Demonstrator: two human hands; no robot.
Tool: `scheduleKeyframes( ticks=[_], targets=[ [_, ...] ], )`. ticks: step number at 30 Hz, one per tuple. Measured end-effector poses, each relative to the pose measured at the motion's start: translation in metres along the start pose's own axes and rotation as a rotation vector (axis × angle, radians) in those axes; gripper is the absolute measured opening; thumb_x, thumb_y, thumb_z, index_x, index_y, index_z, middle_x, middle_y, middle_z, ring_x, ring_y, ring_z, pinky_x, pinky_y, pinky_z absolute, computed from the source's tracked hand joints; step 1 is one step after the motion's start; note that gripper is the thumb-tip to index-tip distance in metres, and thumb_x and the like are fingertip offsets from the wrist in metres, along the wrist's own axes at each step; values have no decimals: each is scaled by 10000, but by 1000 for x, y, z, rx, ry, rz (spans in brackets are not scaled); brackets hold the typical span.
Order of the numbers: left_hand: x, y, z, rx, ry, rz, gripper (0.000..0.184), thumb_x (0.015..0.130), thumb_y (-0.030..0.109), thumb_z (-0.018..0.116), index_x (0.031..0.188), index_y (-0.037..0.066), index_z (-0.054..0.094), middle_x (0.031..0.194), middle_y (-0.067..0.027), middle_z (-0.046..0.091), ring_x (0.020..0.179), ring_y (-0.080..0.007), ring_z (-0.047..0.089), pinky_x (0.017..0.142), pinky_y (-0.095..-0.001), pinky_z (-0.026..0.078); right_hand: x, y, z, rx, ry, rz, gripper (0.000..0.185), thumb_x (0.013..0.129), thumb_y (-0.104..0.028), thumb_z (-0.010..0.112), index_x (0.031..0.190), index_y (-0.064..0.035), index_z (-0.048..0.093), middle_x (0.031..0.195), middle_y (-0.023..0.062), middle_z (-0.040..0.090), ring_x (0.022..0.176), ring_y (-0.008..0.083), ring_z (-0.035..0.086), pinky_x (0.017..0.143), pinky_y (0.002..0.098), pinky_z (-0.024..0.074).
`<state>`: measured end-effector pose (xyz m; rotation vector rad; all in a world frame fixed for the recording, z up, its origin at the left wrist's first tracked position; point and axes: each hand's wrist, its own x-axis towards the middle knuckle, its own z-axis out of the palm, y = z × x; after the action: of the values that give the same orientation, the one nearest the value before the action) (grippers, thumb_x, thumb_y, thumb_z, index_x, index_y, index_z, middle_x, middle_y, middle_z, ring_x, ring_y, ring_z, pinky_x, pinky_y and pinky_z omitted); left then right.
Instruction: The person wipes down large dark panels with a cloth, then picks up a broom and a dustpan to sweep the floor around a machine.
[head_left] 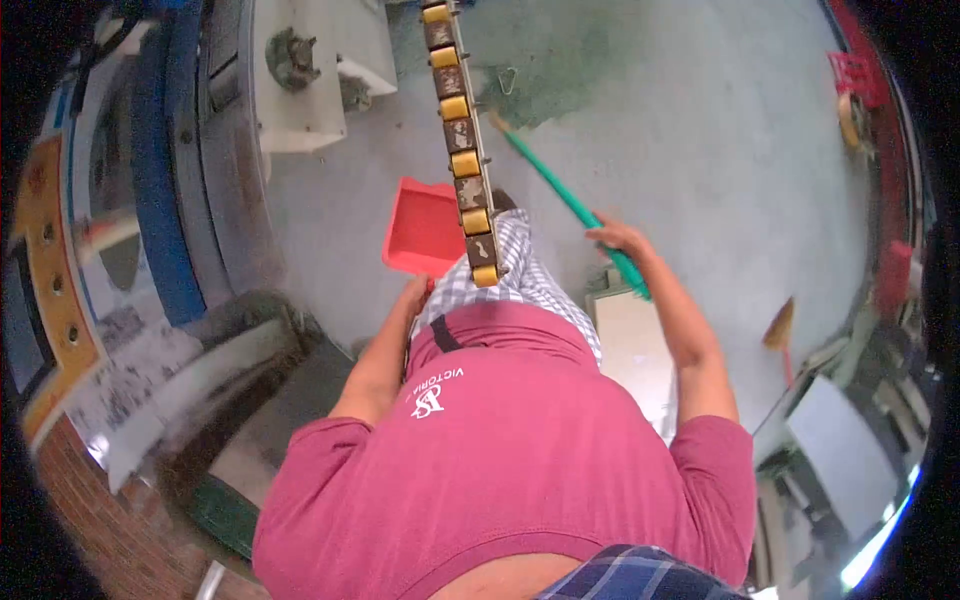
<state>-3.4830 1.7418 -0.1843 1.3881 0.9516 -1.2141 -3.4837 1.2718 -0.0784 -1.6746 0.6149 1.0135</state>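
My left hand (417, 292) is closed on the handle of a red dustpan (424, 225), beside my checked trousers. The pan lies just past the hand, its right side partly hidden behind a hanging strip of yellow and brown blocks. My right hand (618, 237) is wrapped round a green stick (560, 188). It slants from a tan tip at the upper left, over the grey floor, down to a wider green end near my forearm.
The roller-like strip (465, 165) runs down the middle. At the upper left stands a white machine (300, 80), with blue panels beside it. Below my right hand is a pale board (635, 345). A small brush (780, 325) and a red basket (850, 78) are at the right.
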Motion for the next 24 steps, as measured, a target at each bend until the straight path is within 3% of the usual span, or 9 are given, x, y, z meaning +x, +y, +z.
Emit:
scheduleKeyframes(
  ticks=[1,5,7,11,13,17,20,22,24],
  targets=[
    [-29,19,21,106,105,73,224,702,307,466,663,96,531,579,-12,490,498,-141,441,443,-279,348,-9,-19,5,-49,-125,70,649,726,-252,543,1265,-59,237,928,99,493,605,117,483,489,252,420],
    [-66,50,67,100,129,161,245,714,305,441,681,81,534,598,-31,503,472,-156,444,428,-304,360,24,-25,42,147,-336,61,554,739,-223,536,1225,-90,306,737,52,488,524,110,458,438,256,418],
    [-12,19,44,7,83,71,241,715,305,441,685,81,526,608,-43,510,462,-158,445,413,-312,361,31,-41,49,140,-330,85,509,744,-217,528,1196,-91,332,697,38,474,506,106,451,424,255,413],
    [-59,33,61,-118,87,7,301,738,378,450,726,80,488,648,-78,536,468,-156,481,404,-327,401,60,-55,25,137,-327,104,379,766,-215,510,1103,-80,402,650,24,472,487,100,454,416,241,403],
    [-80,37,77,-148,164,-25,332,746,406,449,750,75,481,656,-81,539,477,-155,492,426,-326,421,118,-16,-1,-83,-270,59,307,786,-220,500,1049,-77,429,646,22,481,484,100,459,419,238,401],
    [-36,-10,71,-428,124,-28,379,772,422,428,851,54,471,698,-90,547,510,-165,522,521,-350,461,92,-51,-82,200,-202,138,225,807,-200,481,981,-79,405,596,27,439,467,102,442,398,232,386],
    [-65,-3,108,-652,182,-29,374,804,402,408,894,45,472,739,-99,551,568,-182,546,594,-371,480,101,-58,-145,150,-294,147,250,801,-194,489,997,-88,377,583,30,418,462,105,439,383,223,376],
    [-104,7,141,-949,76,331,374,813,403,400,903,47,474,759,-105,551,608,-194,553,606,-380,478,100,-63,-181,160,-231,177,256,799,-193,491,999,-87,370,583,29,418,463,105,439,383,220,375],
    [-77,-15,154,-1074,99,247,360,801,393,414,893,52,481,751,-98,554,618,-199,555,607,-378,471,95,-69,-214,202,-160,204,262,797,-191,492,1001,-86,364,582,27,417,463,105,439,383,218,374]
  ],
)
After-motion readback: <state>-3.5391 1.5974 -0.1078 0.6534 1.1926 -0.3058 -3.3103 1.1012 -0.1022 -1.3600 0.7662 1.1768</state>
